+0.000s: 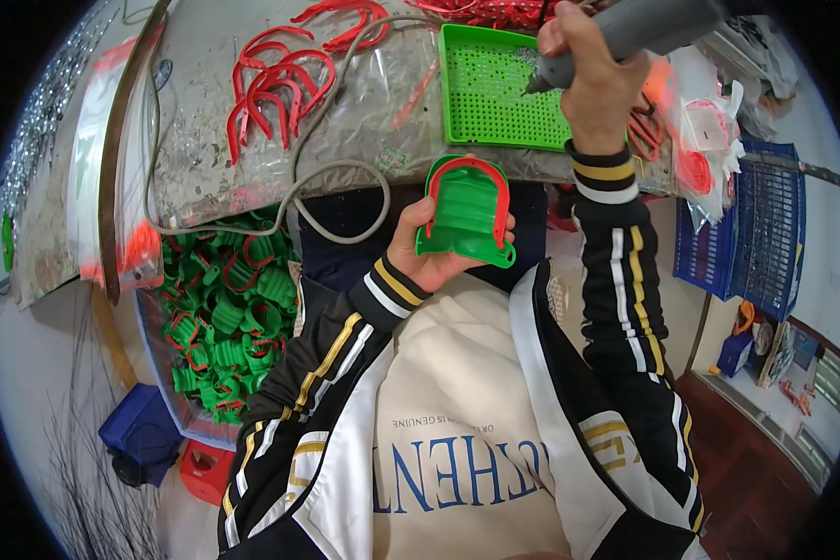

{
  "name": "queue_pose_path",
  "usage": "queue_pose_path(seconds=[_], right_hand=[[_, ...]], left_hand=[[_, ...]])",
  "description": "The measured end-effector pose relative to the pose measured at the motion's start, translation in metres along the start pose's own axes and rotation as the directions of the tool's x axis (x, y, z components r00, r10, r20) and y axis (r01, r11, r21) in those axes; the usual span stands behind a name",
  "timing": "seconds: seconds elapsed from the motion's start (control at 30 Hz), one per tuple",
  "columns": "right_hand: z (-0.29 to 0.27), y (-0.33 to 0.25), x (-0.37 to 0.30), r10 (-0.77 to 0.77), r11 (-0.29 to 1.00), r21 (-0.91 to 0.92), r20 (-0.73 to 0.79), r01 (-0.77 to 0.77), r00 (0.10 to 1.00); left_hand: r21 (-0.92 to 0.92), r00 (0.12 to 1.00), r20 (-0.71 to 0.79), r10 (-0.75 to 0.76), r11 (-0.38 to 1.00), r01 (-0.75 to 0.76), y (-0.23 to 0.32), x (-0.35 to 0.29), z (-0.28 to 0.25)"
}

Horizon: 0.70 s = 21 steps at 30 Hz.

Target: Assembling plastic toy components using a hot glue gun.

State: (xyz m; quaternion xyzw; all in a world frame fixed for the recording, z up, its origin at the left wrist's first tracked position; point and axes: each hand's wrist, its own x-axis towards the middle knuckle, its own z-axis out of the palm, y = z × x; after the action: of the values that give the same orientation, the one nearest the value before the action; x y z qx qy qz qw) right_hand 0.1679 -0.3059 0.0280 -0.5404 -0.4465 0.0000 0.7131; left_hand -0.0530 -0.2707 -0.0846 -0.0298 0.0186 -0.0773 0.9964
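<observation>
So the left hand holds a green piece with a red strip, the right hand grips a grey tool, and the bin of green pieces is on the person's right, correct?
Not quite: the head view shows the bin of green pieces on the person's left. The left hand does hold the green piece with a red strip, and the right hand the grey tool.

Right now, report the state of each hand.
Left hand: holding a green plastic part with a red U-shaped strip.
Right hand: closed on a grey handheld tool.
</observation>
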Motion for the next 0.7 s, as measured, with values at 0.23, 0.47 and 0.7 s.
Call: queue_pose_path(seconds=[0.23,0.47,0.7], right_hand=[[0.002,0.034,-0.021,0.046,0.993,-0.106,-0.125,-0.06,0.991],[0.004,0.042,-0.027,0.053,0.993,-0.097,-0.169,-0.07,0.984],[0.016,0.026,-0.03,0.241,0.97,0.043,-0.253,-0.238,0.937]], left_hand=[[0.017,1.0,-0.017,0.017,1.0,-0.016,0.005,-0.001,0.003],[0.014,0.999,-0.004,0.032,0.999,-0.032,0.006,0.0,-0.002],[0.004,0.999,-0.008,0.04,0.999,-0.04,0.008,0.0,-0.003]])
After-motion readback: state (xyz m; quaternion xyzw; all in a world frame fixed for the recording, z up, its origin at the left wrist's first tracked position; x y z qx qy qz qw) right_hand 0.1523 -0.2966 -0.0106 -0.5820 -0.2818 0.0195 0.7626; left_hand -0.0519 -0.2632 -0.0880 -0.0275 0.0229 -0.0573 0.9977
